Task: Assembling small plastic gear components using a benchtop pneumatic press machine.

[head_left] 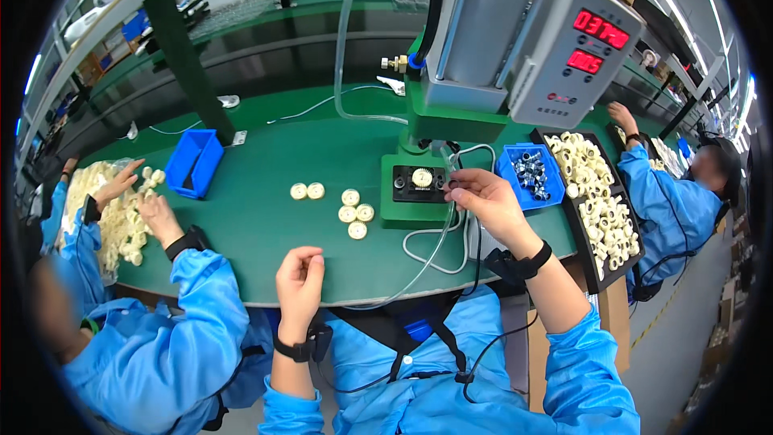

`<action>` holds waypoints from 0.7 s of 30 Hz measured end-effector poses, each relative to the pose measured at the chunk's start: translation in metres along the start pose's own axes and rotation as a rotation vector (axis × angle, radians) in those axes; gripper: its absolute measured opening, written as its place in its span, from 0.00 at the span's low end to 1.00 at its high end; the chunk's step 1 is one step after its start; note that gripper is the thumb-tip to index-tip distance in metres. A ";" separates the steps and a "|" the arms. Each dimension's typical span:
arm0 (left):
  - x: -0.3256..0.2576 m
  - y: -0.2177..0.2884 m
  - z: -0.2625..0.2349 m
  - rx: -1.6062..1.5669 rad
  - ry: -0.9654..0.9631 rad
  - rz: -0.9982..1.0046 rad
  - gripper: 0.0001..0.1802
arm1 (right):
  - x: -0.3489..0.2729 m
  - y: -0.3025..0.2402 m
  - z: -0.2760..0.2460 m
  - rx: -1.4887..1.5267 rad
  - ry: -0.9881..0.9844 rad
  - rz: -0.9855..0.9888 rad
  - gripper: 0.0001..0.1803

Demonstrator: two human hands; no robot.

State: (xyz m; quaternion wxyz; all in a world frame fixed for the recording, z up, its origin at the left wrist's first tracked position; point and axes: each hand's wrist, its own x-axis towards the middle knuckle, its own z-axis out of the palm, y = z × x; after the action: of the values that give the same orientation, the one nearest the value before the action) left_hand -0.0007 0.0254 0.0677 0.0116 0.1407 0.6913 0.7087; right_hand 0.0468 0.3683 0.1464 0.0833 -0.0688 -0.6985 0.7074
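- The right hand reached over the green table to the press fixture, its fingertips pinched together just beside the fixture's right edge; whether anything small sat between them could not be told.
- A cream gear lay in the middle of the fixture's black nest, under the grey press head (the red digits on its control box glowed above).
- The left hand hovered near the table's front edge, well apart from the fixture, fingers curled in towards the thumb; it seemed to hold nothing, though the inside of the grip was hidden.
- Five more cream gears lay loose on the table left of the fixture: two side by side, then three in a cluster nearer the press.
- A small blue bin with dark metal pieces stood just right of the right hand, and beside it a black tray was heaped with cream gears.
- An empty-looking blue bin stood further left on the table.
- A co-worker's hands on the left sorted through a pile of cream parts; another person in a blue coat worked at the far right.
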 end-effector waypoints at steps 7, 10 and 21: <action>0.002 0.002 0.001 -0.053 0.078 -0.057 0.05 | 0.021 0.001 0.010 0.119 0.014 0.009 0.17; 0.002 0.003 -0.002 -0.072 0.088 -0.071 0.04 | 0.026 -0.009 0.017 0.165 -0.023 0.015 0.15; 0.003 0.002 -0.001 -0.063 0.123 -0.043 0.05 | 0.039 -0.022 0.029 0.173 -0.029 -0.078 0.11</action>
State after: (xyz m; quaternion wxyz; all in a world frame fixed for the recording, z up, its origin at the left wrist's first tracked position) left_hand -0.0031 0.0251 0.0704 -0.0110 0.0815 0.6711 0.7368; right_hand 0.0034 0.3485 0.1699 0.1064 -0.0238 -0.6383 0.7621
